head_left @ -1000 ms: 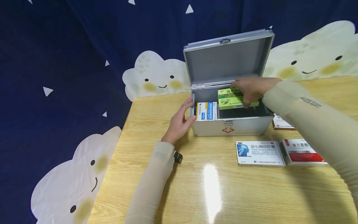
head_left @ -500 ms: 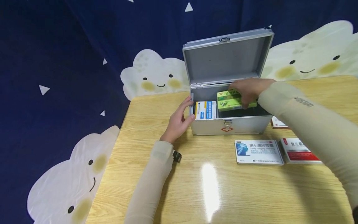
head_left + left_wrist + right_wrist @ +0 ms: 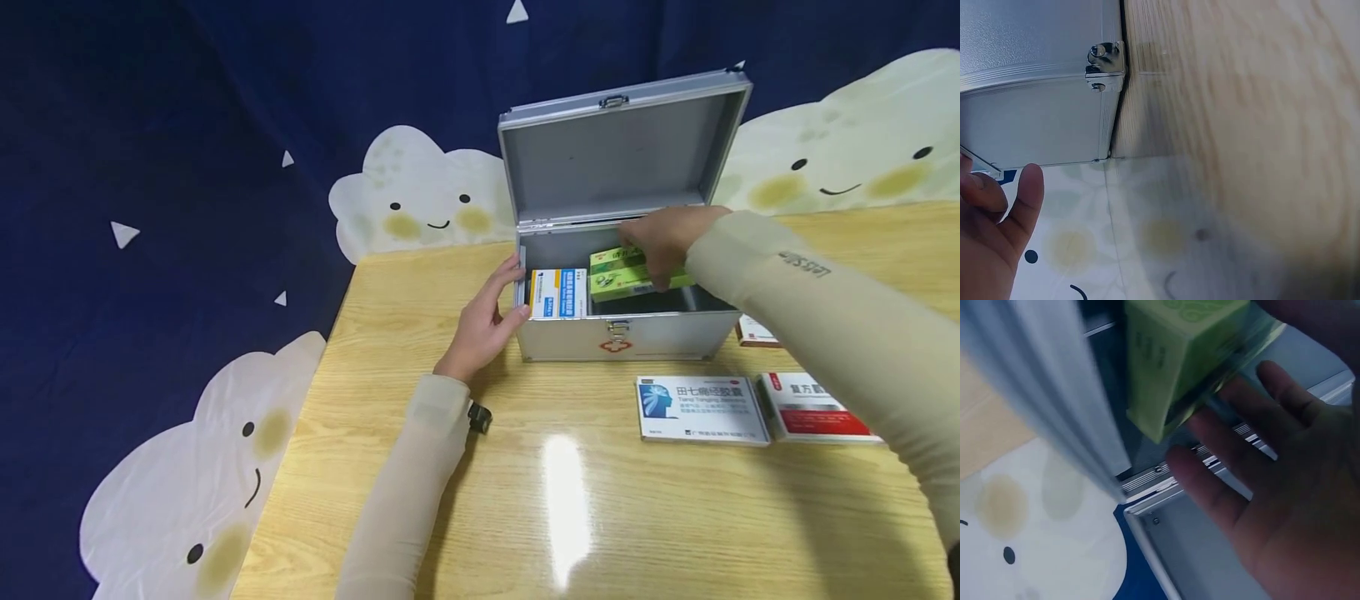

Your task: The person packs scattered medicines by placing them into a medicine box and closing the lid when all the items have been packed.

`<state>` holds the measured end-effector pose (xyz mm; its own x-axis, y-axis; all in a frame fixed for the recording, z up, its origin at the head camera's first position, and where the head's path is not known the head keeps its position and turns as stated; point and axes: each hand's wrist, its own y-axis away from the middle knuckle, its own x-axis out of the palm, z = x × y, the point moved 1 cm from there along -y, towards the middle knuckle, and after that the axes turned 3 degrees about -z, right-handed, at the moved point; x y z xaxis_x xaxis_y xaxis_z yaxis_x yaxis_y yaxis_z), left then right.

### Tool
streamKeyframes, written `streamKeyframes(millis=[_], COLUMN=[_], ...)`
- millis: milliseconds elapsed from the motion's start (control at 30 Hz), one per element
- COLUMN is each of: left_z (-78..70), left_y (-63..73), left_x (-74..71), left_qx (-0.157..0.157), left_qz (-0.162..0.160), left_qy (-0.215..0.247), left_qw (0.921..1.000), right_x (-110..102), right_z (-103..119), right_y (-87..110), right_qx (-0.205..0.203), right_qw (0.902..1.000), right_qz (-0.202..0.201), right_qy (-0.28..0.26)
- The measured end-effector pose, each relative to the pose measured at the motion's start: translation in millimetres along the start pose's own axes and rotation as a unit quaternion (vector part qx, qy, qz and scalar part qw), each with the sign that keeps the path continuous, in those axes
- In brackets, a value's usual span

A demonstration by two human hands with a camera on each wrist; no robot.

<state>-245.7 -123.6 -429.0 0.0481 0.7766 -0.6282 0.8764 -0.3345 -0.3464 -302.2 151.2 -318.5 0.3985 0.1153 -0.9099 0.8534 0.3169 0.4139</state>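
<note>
An aluminium first-aid case (image 3: 570,340) stands on the table with its lid raised. Inside it, my right hand (image 3: 666,242) holds a light-green medicine box (image 3: 618,285) between thumb and fingers, low in the right part and tilted. The right wrist view shows one end of this green box (image 3: 1157,375), with the fingers (image 3: 1210,494) beside it. A white, blue and yellow medicine box (image 3: 558,293) sits in the case's left end. My left hand (image 3: 483,323) rests against the case's left side, thumb by the front corner, fingers on the rim. Part of the green box is hidden behind my right hand.
On the table in front of the case lie a white-and-blue medicine box (image 3: 701,408) and a white-and-red one (image 3: 817,408). Another box (image 3: 756,331) shows at the case's right, partly under my right forearm. A dark blue cloud-print cloth (image 3: 225,167) hangs behind.
My right hand has lowered the green box a little deeper into the case, and the box now tilts more. The left hand stays against the case. The head view has shifted slightly.
</note>
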Motion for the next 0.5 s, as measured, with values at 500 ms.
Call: streamKeyframes(millis=[500], left_z=[-0.8], left_y=[-1.7], left_x=[0.0], left_qx=[0.001], left_qz=[0.003], left_qy=[0.000], left_qw=[1.0000], right_x=[0.7], right_z=[4.5], right_y=[-2.8], right_qx=[-0.034], right_qw=[0.9990], right_qz=[0.003], right_qy=[0.030])
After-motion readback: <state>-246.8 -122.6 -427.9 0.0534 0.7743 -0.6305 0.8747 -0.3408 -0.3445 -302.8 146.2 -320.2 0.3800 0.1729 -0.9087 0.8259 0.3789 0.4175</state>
